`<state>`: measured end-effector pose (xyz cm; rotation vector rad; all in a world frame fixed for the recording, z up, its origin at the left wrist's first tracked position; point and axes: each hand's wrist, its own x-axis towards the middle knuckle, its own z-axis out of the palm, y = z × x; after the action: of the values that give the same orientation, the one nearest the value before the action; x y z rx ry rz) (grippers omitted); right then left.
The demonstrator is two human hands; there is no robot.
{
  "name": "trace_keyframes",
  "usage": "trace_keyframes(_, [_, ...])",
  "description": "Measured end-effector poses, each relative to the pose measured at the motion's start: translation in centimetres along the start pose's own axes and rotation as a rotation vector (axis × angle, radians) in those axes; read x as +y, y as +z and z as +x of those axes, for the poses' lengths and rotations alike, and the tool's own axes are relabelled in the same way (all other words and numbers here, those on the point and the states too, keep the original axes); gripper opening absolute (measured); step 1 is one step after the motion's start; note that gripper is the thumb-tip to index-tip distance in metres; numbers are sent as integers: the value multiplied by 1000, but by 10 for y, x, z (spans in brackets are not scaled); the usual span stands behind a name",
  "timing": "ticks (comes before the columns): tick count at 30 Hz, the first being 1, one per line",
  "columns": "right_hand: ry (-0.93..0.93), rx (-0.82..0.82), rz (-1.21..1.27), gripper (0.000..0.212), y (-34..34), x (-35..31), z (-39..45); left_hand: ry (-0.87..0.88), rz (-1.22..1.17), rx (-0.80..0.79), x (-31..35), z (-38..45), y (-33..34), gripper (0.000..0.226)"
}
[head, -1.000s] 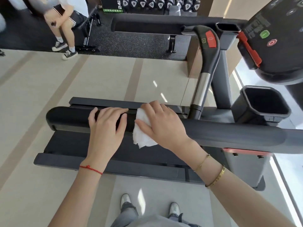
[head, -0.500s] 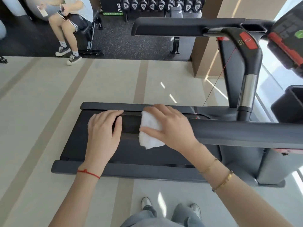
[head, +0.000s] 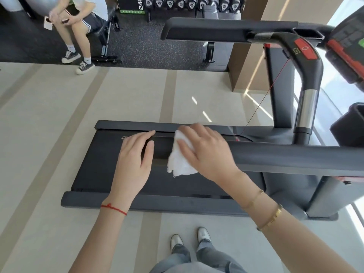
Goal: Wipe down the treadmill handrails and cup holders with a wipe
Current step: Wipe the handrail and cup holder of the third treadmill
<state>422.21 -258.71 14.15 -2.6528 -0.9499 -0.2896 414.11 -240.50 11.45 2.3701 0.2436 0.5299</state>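
Note:
A white wipe (head: 179,160) is draped over the near dark handrail (head: 295,158) of the treadmill. My right hand (head: 208,152) holds it against the rail, fingers curving over the top and thumb on the cloth. A corner of the wipe hangs below the hand. My left hand (head: 134,160) rests just left of it, fingers laid over the rail's free end, which it hides. The far handrail (head: 216,30) runs across the top. A black cup holder (head: 350,123) shows at the right edge, partly cut off.
The treadmill belt (head: 102,164) lies below the hands. A curved grip with a red button (head: 305,50) rises beside the console (head: 346,48). A person sits on a bench (head: 78,20) at the back left. A dumbbell rack (head: 187,2) and a pillar (head: 248,71) stand behind.
Both hands have slid left along the near handrail to its free end, the wipe moving with the right hand. The view has shifted left, pushing the cup holder to the edge.

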Motion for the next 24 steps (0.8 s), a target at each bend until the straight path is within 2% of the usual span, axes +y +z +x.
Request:
trace_keyframes(3, [209,57,-48,33,-7,15,-6,-2,8,3,0,0,0,33])
trace_keyframes(5, [255,22,-105,30,-3,12,4,-3,10,12,1,-1,0,33])
trace_keyframes(9, [20,-39,-103,36,9,-19,21,-1,-8,31,1,0,2,30])
trace_keyframes(12, [-50,-59,-37,42,5,-15,14,-4,-12,34,2,0,1,30])
trace_keyframes(16, [72,-57,-166,44,-14,25,-9,-1,10,4,3,1,-2,31])
trace_keyframes(19, [254,-14,-145,30,-18,44,-10,5,32,-22,4,2,-3,32])
trace_keyframes(21, [226,-19,-145,29,-10,25,3,12,41,-26,4,2,-3,32])
trace_keyframes(24, [56,-10,-100,36,7,-21,16,19,34,-5,2,2,-2,31])
